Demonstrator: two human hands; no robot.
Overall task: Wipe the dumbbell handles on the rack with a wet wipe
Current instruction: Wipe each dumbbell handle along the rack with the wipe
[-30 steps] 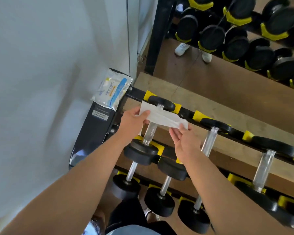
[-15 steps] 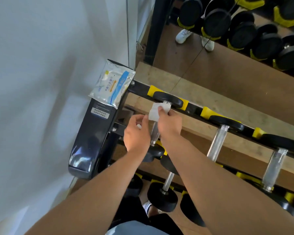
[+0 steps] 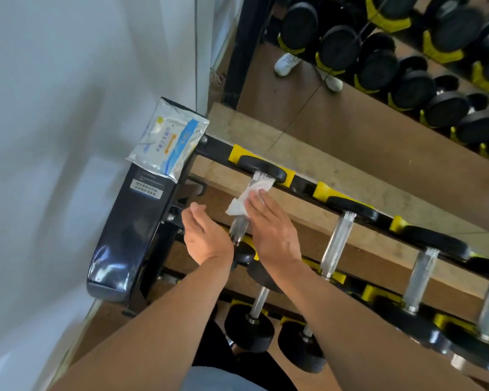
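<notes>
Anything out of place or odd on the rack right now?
One thing: the wipe pack sits askew on the rack's end post, overhanging its edge, so a bump might knock it off. Otherwise nothing stands out: the dumbbells sit in their cradles, and the right hand presses the wipe on the first handle.

Taking the leftmost top-tier dumbbell handle [image 3: 242, 221] as landmark: its upper half is covered by the wet wipe [image 3: 249, 197] under the right hand [image 3: 271, 232], and the left hand [image 3: 206, 235] crowds its left side. Further left the rack end post [image 3: 136, 230] blocks passage. To its right, an open gap reaches the next handle [image 3: 338, 244]. Black weight heads [image 3: 261, 170] cap its far end.
</notes>
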